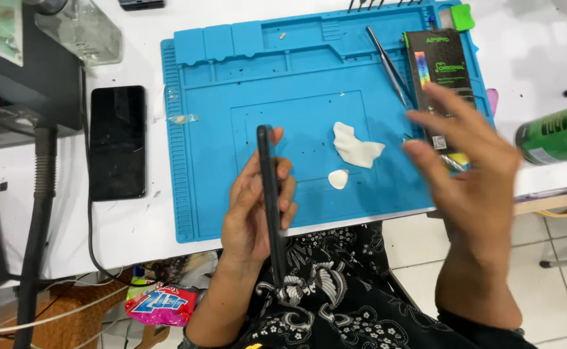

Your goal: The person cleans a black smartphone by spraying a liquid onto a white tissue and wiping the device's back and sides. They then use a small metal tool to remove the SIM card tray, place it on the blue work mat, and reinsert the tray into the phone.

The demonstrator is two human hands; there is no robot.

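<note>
From the head camera, the person's left hand [254, 207] is gripping a dark phone [270, 194] edge-on, fingers wrapped round its back, holding it upright over the near edge of the blue work mat [219, 103]. The right hand [474, 168] is hovering with fingers spread and empty, blurred, above the mat's right side, just in front of a flat black battery pack [441, 77] lying there. Beside that pack, toward the mat's middle, metal tweezers [390, 68] are lying slantwise. Near the mat's centre two white scraps [356, 147] are sitting, the smaller one nearer the phone. Off the mat's left edge a second black phone [118, 142] is resting face up on the white table [135, 226]. To handle this well, it looks wise to be keeping the left grip firm on the phone's edges and staying low over the mat.
</note>
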